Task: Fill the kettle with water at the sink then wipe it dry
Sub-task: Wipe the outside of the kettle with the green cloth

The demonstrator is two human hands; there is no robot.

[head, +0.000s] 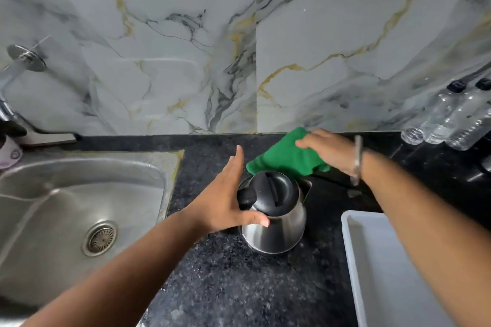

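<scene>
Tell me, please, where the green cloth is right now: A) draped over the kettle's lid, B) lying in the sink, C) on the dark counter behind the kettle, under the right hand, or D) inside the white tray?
C: the green cloth lies on the dark counter behind the kettle, with the right hand on it.

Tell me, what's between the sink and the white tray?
In the head view, the kettle stands on the dark counter between the sink and the white tray, with the left hand beside it.

Kettle [276, 210] between sink [79, 194] and tray [385, 260]
</scene>
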